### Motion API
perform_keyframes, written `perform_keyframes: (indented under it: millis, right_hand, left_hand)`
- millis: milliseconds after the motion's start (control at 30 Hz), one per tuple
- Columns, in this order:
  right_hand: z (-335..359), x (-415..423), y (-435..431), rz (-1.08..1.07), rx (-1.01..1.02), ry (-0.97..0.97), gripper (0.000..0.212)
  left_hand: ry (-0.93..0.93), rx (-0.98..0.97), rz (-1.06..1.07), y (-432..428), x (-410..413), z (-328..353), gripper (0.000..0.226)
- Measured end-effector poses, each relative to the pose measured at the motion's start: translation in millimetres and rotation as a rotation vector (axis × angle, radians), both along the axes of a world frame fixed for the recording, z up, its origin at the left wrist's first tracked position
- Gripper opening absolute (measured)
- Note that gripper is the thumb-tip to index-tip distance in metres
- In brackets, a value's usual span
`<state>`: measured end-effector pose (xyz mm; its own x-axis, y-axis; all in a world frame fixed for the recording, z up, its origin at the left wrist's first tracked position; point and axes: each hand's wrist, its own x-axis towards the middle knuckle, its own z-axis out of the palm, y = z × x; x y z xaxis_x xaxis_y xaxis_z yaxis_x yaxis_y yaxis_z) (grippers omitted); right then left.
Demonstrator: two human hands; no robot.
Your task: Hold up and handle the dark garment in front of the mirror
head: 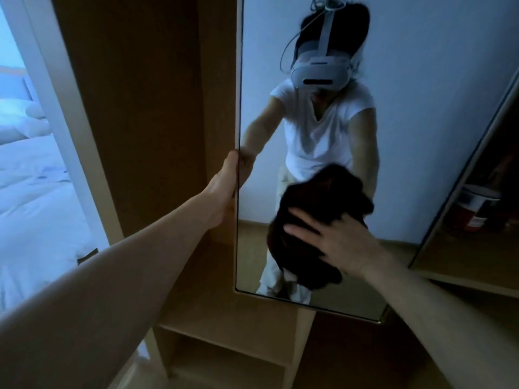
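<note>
The left hand (224, 189) hides its fingers behind the mirror (421, 136) edge.

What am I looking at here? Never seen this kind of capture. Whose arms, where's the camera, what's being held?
There is one picture, shot by a wide-angle camera worn on a person's head and looking forward and down at their own bare arms. No machine is involved. They stand before a mirror on a wooden cabinet door, so the white headset shows in the reflection. The left hand grips the mirror's left edge, fingers curled round it. The right hand presses a dark cloth flat against the glass with spread fingers. A wooden shelf sits below, and a white bed shows through the doorway at left.
</note>
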<state>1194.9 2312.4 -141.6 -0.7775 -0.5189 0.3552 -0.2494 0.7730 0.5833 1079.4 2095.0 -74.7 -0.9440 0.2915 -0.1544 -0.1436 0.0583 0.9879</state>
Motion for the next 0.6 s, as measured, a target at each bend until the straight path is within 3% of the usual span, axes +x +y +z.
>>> perform_keyframes:
  millis: [67, 167, 267, 367, 500, 600]
  right_hand:
    - [-4, 19, 13, 0.002, 0.003, -0.064, 0.090]
    - [32, 31, 29, -0.036, -0.032, -0.009, 0.082]
    - [97, 44, 38, -0.147, -0.093, 0.143, 0.081]
    - [164, 58, 37, -0.247, -0.087, 0.267, 0.071]
    - [212, 64, 34, -0.355, -0.266, 0.427, 0.066]
    - [192, 64, 36, -0.373, -0.401, 0.406, 0.071]
  left_hand:
    - [0.015, 0.004, -0.026, -1, 10, 7, 0.065]
    - [0.061, -0.093, 0.038, -1, 32, 18, 0.066]
    - [0.573, -0.318, 0.229, 14, 71, 36, 0.058]
    - [1.122, -0.429, 0.089, 48, 112, 70, 0.077]
    - [1.306, -0.655, -0.018, 111, 131, 104, 0.105]
    - [1.355, -0.754, 0.041, 130, 128, 89, 0.107]
